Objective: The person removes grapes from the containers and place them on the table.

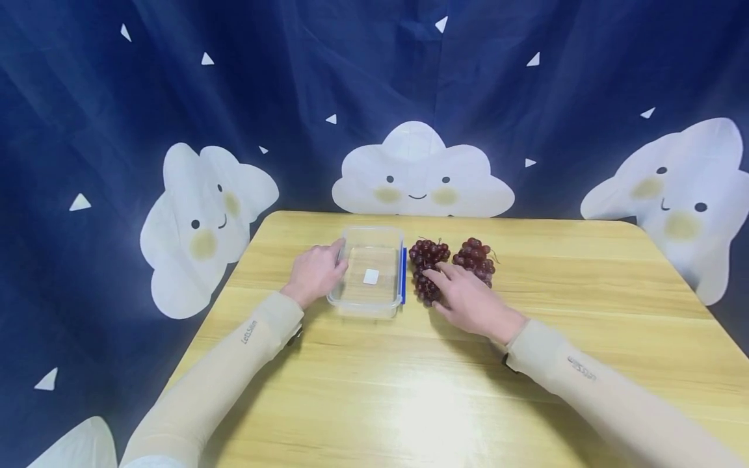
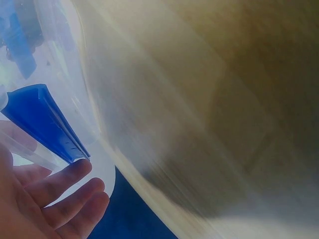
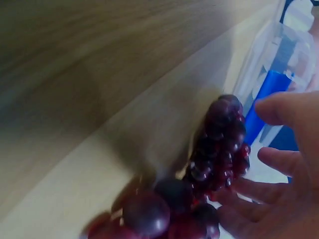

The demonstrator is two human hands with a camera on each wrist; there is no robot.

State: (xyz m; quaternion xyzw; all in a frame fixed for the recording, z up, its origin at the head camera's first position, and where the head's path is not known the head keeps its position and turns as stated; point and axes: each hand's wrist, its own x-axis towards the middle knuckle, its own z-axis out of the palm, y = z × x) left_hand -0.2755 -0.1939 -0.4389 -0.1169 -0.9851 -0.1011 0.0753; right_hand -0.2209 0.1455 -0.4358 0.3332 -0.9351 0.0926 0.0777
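A clear rectangular plastic container (image 1: pixel 364 307) stands lidless on the wooden table, a white square label on its floor. My left hand (image 1: pixel 316 272) holds its left side; in the left wrist view the fingers (image 2: pixel 67 181) meet a blue side latch (image 2: pixel 42 119) and part of the hand shows through the plastic. To the container's right lie two bunches of dark red grapes, a left bunch (image 1: pixel 430 253) and a right bunch (image 1: pixel 476 257). Over the left bunch my right hand (image 1: pixel 471 302) spreads loosely bent fingers, partly covering it. In the right wrist view, the fingertips reach beside the grapes (image 3: pixel 219 144).
Along the container's right side hangs another blue latch (image 1: pixel 404 276). The light wooden table (image 1: pixel 374 383) has a bright glare patch near its front. Behind it hangs a dark blue curtain (image 1: pixel 374 58) with white clouds and small triangles.
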